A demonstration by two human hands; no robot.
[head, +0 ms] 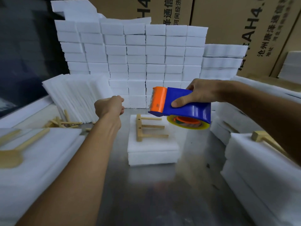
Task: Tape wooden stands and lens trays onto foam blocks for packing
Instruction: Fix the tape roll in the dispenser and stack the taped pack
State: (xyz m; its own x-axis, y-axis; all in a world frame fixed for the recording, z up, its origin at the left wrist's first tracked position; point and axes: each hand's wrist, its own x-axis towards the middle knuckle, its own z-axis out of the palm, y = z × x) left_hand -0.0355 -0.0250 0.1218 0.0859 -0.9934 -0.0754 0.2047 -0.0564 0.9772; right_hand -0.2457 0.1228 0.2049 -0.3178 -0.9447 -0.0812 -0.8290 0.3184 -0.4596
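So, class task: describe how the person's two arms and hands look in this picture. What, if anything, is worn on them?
Both forearms are bare as far as the picture shows: no sleeve in view. The left hand and the right hand wear no gloves; no ring, watch or wristband is visible. No markings show on either.

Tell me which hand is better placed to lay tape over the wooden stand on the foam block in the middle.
Right. The right hand already grips the tape dispenser, held just above the wooden stand on the foam block. The left hand is curled, away from the dispenser.
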